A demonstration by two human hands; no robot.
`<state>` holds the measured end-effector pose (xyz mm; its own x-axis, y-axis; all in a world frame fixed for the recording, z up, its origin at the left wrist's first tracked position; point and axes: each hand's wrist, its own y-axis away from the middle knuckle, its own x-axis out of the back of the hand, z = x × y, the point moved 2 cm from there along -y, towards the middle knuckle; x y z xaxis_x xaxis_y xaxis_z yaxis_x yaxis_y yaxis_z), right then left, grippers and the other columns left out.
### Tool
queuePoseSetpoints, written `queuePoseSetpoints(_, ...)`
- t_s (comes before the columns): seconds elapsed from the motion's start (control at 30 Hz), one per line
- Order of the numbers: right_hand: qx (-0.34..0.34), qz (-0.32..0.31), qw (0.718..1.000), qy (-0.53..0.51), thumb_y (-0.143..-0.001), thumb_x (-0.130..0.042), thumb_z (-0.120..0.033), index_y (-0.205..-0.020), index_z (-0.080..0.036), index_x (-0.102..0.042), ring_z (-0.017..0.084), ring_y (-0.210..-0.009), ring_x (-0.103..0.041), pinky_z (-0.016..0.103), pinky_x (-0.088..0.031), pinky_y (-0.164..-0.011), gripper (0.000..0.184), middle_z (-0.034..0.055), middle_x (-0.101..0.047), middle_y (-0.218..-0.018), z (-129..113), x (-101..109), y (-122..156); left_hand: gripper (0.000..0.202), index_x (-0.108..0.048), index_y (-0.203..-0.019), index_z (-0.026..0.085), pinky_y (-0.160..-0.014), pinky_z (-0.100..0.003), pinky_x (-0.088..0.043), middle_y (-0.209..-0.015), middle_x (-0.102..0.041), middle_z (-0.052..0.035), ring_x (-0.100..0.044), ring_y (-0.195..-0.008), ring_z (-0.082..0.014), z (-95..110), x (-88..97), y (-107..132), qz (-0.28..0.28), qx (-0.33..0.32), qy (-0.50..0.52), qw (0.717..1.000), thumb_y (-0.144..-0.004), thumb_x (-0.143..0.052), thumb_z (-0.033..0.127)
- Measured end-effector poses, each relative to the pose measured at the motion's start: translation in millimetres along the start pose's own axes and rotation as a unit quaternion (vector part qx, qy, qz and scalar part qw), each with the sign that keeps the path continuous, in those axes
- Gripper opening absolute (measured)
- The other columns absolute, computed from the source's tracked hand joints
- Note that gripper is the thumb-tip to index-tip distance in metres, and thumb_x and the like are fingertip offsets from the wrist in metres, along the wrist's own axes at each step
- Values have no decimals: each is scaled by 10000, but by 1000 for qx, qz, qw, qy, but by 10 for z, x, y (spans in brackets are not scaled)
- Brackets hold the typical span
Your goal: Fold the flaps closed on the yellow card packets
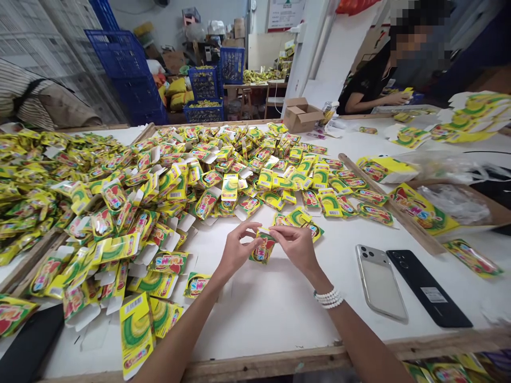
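Observation:
Between both hands, just above the white table, is a small yellow-and-green printed box (pixel 262 252) with colourful lettering. My left hand (pixel 240 246) grips its left side, thumb against the front and fingers curled at the top. At its upper right edge my right hand (pixel 294 242) pinches the top flap; a bracelet of white beads (pixel 328 298) circles that wrist. Behind the right hand lie more packets (pixel 301 218). A large heap of similar small boxes (pixel 229 187), several with white flaps standing open, spreads behind and to the left of my hands.
Two phones, one in a clear case (pixel 381 282) and one black (pixel 429 287), lie at right. Wooden strips (pixel 415 226) divide the table. A cardboard box (pixel 302 114) stands behind the heap. Blue crates (pixel 120 56) are stacked beyond. Another person (pixel 373 88) sits at far right.

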<state>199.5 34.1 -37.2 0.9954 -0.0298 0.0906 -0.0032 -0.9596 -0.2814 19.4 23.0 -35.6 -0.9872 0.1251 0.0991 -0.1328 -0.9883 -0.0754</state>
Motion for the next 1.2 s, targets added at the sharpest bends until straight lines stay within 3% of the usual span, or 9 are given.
queuePoseSetpoints(0.17, 27, -22, 998, 43, -814, -747, -317, -886, -215, -830, 282, -725, -775, 393, -673, -682, 151, 67, -787, -861, 3, 12, -6, 295, -657, -1008, 192, -677, -191, -582, -1140, -624, -66, -630, -910, -134, -8, -13, -6, 5, 14, -3, 1000, -787, -748, 364)
queuePoseSetpoints(0.37, 69, -88, 990, 88, -854, -709, -241, -951, -246, -831, 282, -902, -777, 386, -658, -812, 156, 41, -784, -979, -92, 42, 20, 158, -626, -928, 182, -713, -189, -562, -1019, -618, -34, -626, -893, -123, -28, -22, -8, 20, 7, -6, 1000, -801, -675, 263)
queuePoseSetpoints(0.57, 105, -23, 988, 112, -856, -704, -208, -906, -214, -830, 243, -728, -778, 310, -647, -662, 136, 42, -790, -872, -72, -20, 84, 270, -680, -1065, 203, -744, -204, -534, -1155, -660, -57, -650, -979, -156, 3, 3, 4, -16, 27, -20, 999, -858, -684, 377)
queuePoseSetpoints(0.7, 120, 0, 987, 111, -871, -705, -204, -920, -211, -825, 237, -762, -780, 304, -636, -702, 130, 38, -793, -890, -59, -42, 92, 291, -714, -1050, 199, -824, -233, -529, -1164, -662, -66, -659, -980, -159, 61, 18, 12, -9, 8, -8, 1000, -893, -652, 436)
queuePoseSetpoints(0.97, 165, 6, 979, 124, -879, -703, -177, -905, -226, -819, 216, -744, -776, 293, -612, -692, 129, 19, -794, -867, -76, -52, 105, 211, -696, -941, 178, -836, -233, -479, -991, -650, -37, -638, -936, -153, 69, -27, 34, 21, 16, 27, 999, -875, -653, 374)
queuePoseSetpoints(1.2, 202, 10, 970, 132, -871, -705, -126, -935, -234, -816, 195, -753, -778, 270, -614, -707, 167, 4, -795, -889, -124, -82, 124, 85, -643, -842, 173, -838, -218, -436, -957, -599, -21, -584, -947, -138, 50, -69, 36, 40, 29, 98, 994, -824, -644, 255)
